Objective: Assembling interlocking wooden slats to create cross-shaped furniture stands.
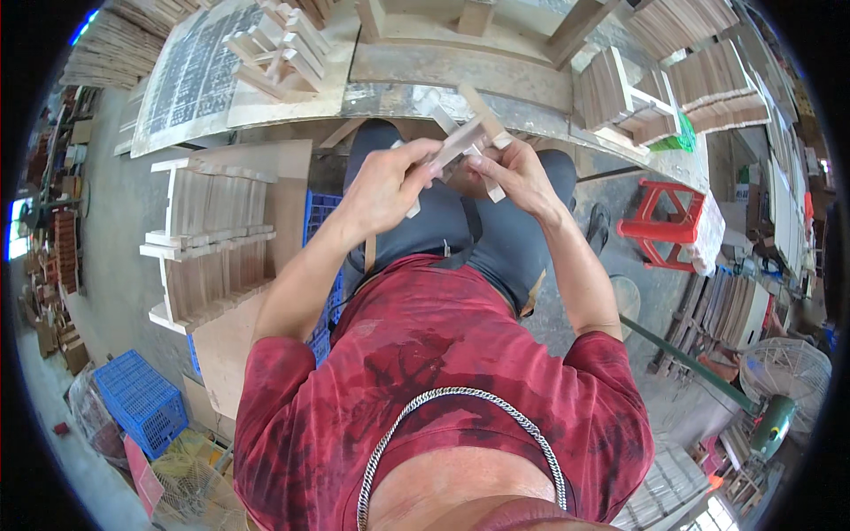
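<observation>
Above my lap, at the front edge of the workbench (pixel 425 99), both hands hold a small frame of pale wooden strips (pixel 462 140) that cross one another. My left hand (pixel 382 188) pinches its left end between thumb and fingers. On the other end, my right hand (pixel 524 184) is closed, its thumb lying along a short strip. Some strips look blurred, and my fingers hide part of the joints. Similar assembled wooden pieces (pixel 282 55) are piled on the bench at the far left.
Left of me, stacked wooden slats (pixel 217 199) rest on a board beside blue crates. Another blue crate (pixel 142 398) stands on the floor. More slat bundles (pixel 611 93) lie on the bench's right. A red stool (pixel 664 223) and a standing fan (pixel 784 380) are at my right.
</observation>
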### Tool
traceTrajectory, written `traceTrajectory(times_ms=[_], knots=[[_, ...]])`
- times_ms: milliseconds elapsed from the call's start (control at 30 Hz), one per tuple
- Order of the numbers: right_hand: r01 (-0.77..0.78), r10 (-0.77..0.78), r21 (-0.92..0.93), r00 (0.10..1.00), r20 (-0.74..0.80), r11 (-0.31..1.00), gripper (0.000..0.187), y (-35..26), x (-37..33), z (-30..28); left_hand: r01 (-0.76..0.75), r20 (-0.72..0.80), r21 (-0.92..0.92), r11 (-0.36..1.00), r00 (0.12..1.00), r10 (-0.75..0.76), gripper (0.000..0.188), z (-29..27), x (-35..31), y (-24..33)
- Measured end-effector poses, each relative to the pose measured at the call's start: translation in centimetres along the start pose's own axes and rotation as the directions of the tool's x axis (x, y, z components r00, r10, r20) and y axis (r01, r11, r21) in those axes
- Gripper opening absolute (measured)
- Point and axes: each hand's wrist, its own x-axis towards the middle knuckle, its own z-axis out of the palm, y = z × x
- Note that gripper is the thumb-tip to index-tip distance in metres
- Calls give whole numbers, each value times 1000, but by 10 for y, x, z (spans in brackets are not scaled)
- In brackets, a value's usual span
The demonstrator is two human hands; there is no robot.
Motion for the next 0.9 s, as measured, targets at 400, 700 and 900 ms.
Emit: traceTrajectory(times_ms=[400,700,900], knots=[[55,-43,88,990,-137,995,24,2,8,-9,166,271,-329,930,960,-75,27,2,75,-33],[78,-63,75,981,-183,994,18,14,26,-1,411,421,-432,803,879,-224,32,-11,97,-48],[158,-127,97,955,-268,983,19,6,29,-3,370,391,-442,817,899,-196,37,-15,93,-34]])
